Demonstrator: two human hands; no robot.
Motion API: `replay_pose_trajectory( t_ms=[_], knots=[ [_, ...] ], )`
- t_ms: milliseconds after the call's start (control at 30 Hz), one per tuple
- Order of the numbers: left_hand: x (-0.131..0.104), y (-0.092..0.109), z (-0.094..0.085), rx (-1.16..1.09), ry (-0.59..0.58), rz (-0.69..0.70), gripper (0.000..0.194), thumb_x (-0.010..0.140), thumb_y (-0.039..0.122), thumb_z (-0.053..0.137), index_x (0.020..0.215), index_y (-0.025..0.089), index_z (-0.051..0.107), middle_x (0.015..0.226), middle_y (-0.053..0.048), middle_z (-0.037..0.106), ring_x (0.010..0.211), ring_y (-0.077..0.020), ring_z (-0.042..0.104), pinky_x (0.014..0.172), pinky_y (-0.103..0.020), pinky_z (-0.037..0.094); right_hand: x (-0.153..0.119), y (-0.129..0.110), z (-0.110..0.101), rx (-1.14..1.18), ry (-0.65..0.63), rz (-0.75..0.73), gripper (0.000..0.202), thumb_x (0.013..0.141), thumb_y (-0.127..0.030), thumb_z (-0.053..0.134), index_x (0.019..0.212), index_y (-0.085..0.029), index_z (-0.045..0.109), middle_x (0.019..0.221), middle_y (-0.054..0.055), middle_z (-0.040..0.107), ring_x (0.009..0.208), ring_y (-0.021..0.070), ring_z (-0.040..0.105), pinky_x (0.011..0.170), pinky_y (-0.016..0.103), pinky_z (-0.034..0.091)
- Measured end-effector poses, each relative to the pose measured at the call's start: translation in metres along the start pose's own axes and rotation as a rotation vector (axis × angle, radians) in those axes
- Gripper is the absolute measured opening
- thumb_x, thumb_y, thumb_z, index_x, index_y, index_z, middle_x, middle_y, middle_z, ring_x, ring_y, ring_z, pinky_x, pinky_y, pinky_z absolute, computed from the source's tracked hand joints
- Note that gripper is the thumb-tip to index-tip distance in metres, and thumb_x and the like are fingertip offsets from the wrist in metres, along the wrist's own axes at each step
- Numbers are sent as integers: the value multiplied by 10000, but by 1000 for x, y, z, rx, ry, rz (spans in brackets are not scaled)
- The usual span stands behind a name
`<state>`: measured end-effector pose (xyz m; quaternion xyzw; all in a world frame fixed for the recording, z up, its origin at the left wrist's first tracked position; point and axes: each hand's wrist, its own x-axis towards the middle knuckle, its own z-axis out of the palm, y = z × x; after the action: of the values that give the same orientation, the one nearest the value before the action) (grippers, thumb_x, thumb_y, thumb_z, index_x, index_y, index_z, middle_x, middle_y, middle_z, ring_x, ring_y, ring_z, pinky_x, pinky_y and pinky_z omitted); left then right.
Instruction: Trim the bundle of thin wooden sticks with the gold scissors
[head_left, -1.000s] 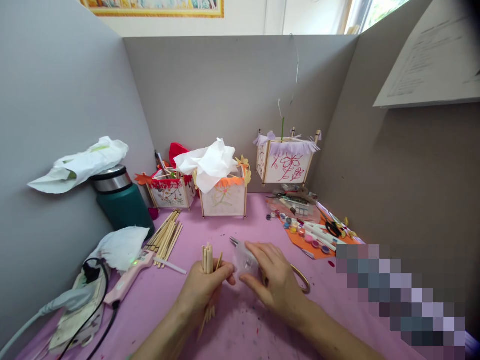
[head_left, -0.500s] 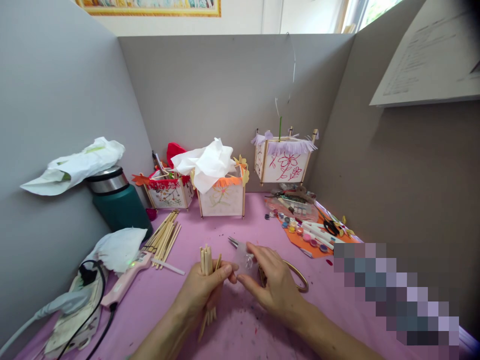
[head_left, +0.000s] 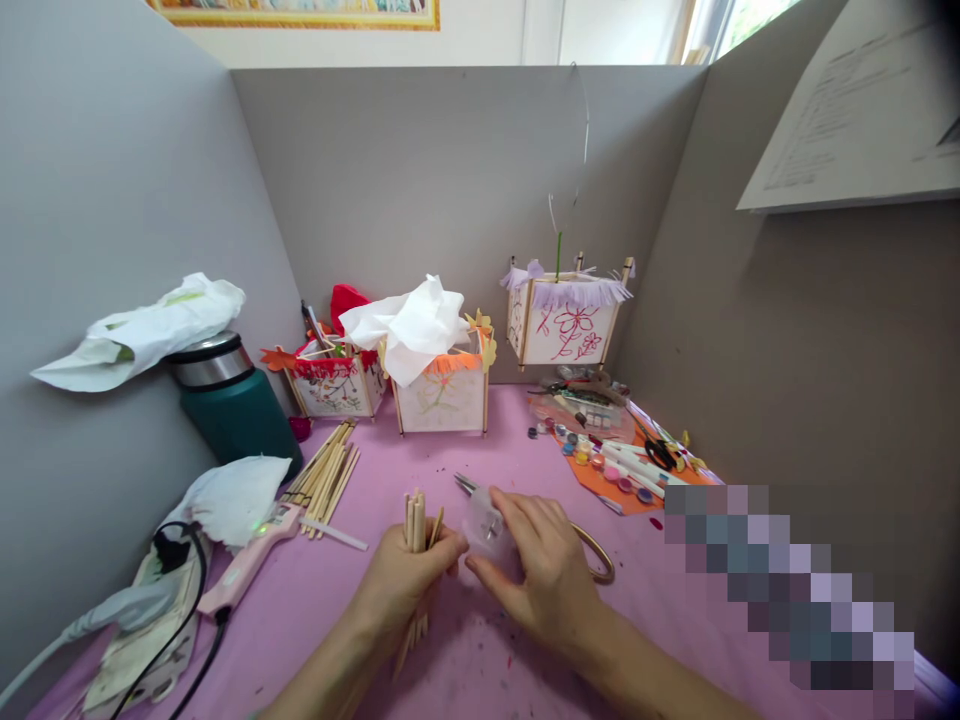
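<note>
My left hand (head_left: 405, 580) is closed round an upright bundle of thin wooden sticks (head_left: 415, 522); one stick leans apart from the rest near the thumb. My right hand (head_left: 544, 560) rests over a small crumpled clear plastic bag (head_left: 484, 527), thumb and forefinger spread to either side of it. Beneath that hand and bag lies a metal tool, probably scissors, with pointed tips (head_left: 466, 484) and a looped gold handle (head_left: 598, 556); its middle is hidden. More wooden sticks (head_left: 326, 480) lie in a loose pile on the pink tablecloth, left of my hands.
Paper-sided lanterns (head_left: 441, 402) stand along the back, one topped with white tissue (head_left: 412, 325). At left are a teal bottle (head_left: 240, 415), a pink glue gun (head_left: 251, 560) and a power strip (head_left: 139, 640). Paint pots (head_left: 598, 461) and black scissors (head_left: 660, 452) lie at right.
My right hand has drawn its thumb slightly away from my left fingers, and more of the plastic bag shows between its fingers. The left hand still holds the sticks.
</note>
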<state>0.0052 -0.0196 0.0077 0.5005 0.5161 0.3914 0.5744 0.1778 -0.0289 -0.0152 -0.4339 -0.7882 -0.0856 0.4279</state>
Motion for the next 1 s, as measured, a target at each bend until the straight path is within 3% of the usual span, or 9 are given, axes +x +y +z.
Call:
replay_pose_trajectory(
  t_ms=[133,300,467,633,733,833,1000],
  knots=[
    [2,-2,-3,-51,-73,28,379,689,469,672,541,153,526,324,79,355,276,-38,249,340,-212,123,0,-2,2,65,-25,65,547,765,-339,631,1242,-124,472,1044,142,619,918,263,566,778,438,474],
    [2,-4,-6,-127,-132,55,378,782,489,578,703,121,609,290,80,361,252,-36,220,344,-212,127,0,-3,2,206,-91,194,505,779,-357,624,1231,-171,497,1062,112,628,945,231,584,799,381,493],
    [2,-6,-7,-194,-191,45,337,787,460,589,780,123,608,280,96,333,254,-32,193,345,-209,113,-2,-3,1,228,-120,134,554,776,-369,632,1255,-146,465,1077,123,616,904,222,587,787,384,500],
    [-1,-4,-7,-198,-185,20,379,737,432,655,928,106,618,299,104,344,262,-40,209,332,-213,114,-2,-1,1,171,-98,40,601,768,-338,642,1288,-133,420,1163,151,570,1033,259,534,864,436,467],
    [-2,-1,-7,-152,-155,11,394,719,428,673,929,96,648,374,50,491,272,-30,235,330,-217,118,-2,0,1,113,-76,-9,616,773,-329,637,1305,-128,402,1178,165,556,1049,271,521,866,457,462],
    [-2,1,-6,-106,-125,2,381,684,415,700,902,104,672,626,-51,677,296,-14,273,332,-219,141,-2,-1,1,53,-51,-42,596,783,-330,623,1298,-122,408,1160,170,562,1035,277,524,847,465,468],
    [0,2,-3,1,-53,-15,282,680,375,681,797,119,704,713,-62,700,327,-23,300,359,-220,192,-1,-6,-1,-3,-50,-61,552,793,-291,606,1275,-99,417,1136,175,565,1010,282,519,830,471,463]
  ],
)
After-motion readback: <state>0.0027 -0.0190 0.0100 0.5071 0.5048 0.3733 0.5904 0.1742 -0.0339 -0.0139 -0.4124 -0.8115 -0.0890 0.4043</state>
